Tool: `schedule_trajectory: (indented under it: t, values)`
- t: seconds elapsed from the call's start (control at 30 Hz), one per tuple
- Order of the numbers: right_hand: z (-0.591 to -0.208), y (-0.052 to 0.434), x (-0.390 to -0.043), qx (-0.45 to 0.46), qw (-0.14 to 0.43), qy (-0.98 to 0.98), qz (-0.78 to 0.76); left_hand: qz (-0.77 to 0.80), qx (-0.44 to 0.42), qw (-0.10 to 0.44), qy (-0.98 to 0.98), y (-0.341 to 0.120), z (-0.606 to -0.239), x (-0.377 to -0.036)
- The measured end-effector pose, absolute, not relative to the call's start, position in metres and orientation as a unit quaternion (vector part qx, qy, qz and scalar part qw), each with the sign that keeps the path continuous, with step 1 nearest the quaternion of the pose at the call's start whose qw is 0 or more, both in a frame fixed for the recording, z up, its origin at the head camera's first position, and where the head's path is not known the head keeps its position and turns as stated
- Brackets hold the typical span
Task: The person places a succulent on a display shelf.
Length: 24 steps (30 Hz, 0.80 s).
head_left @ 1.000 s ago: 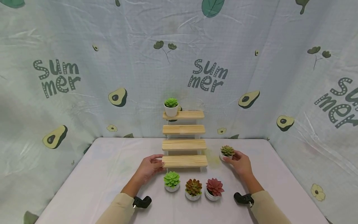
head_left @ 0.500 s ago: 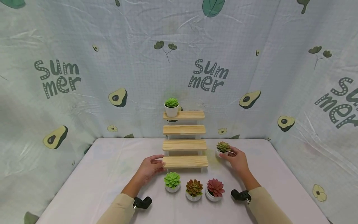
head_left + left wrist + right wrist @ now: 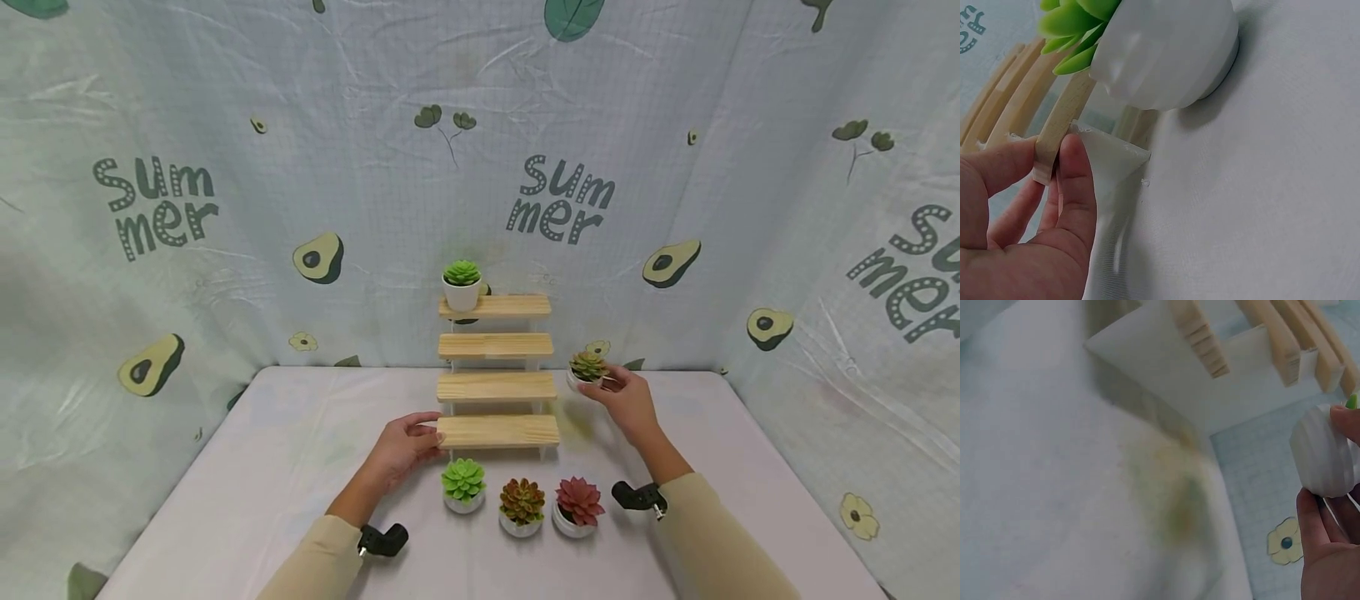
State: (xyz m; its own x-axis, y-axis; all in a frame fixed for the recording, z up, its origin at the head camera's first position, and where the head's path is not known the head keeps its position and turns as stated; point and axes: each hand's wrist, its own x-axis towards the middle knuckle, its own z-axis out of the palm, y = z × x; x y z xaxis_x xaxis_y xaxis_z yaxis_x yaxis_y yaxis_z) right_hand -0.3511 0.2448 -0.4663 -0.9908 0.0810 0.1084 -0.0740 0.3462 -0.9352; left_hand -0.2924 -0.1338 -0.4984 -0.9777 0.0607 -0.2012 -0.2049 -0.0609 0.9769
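Lifted now off the table, up beside the wooden step shelf [image 3: 497,375]: small potted succulent [image 3: 587,369], pinched by right hand [image 3: 626,406] fingers. Left hand [image 3: 405,446] fingers curled on the shelf's lowest step end, probably to steady it.

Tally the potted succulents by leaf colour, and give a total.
Bright green: 2, one on the top shelf, one in the front row
Red-and-green: 2, one in the front row, one held by the right hand
Pink-red: 1, in the front row
Total: 5
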Motion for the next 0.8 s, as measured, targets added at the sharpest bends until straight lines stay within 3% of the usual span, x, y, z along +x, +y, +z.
schedule_trajectory:
  t: [0.8]
  values:
    - [-0.398,0.215,-0.372,0.053,0.079,-0.806,0.584,0.722,-0.048,0.096,0.684,-0.135,-0.498,-0.293]
